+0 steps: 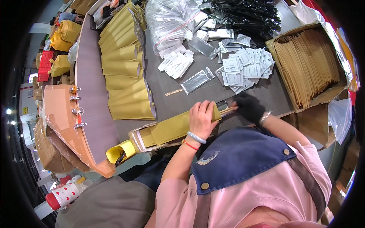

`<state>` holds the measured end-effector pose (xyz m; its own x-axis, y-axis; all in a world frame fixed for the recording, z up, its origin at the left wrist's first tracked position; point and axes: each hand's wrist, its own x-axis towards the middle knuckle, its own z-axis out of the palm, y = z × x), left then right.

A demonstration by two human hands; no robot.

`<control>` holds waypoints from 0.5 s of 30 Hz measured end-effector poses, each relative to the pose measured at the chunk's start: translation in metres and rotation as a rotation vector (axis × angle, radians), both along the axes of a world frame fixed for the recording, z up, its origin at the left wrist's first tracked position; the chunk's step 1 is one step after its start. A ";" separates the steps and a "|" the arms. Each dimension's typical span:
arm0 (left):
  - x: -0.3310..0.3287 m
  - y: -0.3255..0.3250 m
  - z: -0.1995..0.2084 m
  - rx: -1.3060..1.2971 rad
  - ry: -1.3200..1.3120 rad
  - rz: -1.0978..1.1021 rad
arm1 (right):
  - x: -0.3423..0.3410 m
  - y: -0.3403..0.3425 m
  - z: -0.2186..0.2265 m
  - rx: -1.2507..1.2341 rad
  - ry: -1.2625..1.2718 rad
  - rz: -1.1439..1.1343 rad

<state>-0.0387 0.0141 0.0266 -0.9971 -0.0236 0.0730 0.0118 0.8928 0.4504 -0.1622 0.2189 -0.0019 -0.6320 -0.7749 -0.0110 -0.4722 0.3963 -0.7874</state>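
My left hand (202, 118) is bare, its fingers bent over the right end of a long gold paper sleeve (173, 127). That sleeve lies in a shallow open cardboard box (138, 141) along the table's near edge. Just right of it, my right hand (249, 109) wears a black glove and pinches thin wooden sticks (227, 111) at the sleeve's open mouth. Something dark and shiny (221, 105) shows beside the sticks; its kind is unclear. Farther off lies a clear flat packet (197, 80), with a small wooden stick (174, 92) at its left end.
Gold sleeves (127, 85) fan out at left. White sachets (247, 68), clear packets (171, 22) and black-wrapped pieces (247, 17) are heaped at the back. A carton (289, 91) of wooden sticks stands right. A yellow holder (121, 152) sits at the near left edge.
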 end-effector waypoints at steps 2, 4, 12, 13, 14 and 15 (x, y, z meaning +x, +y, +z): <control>-0.006 0.003 -0.002 0.034 -0.014 -0.017 | 0.019 -0.032 0.014 -0.121 -0.109 0.053; -0.013 0.001 0.006 0.052 -0.018 -0.033 | 0.019 -0.038 0.015 -0.195 -0.189 0.110; -0.025 -0.012 0.046 -0.167 -0.222 -0.262 | -0.007 -0.019 0.054 0.244 0.435 0.252; -0.027 -0.023 0.068 -0.175 -0.221 -0.255 | -0.011 -0.013 0.061 0.201 0.429 0.183; -0.025 -0.037 0.082 -0.185 -0.224 -0.244 | -0.014 -0.008 0.067 0.154 0.420 0.120; -0.022 -0.060 0.086 -0.181 -0.189 -0.225 | -0.017 0.000 0.077 0.108 0.412 0.012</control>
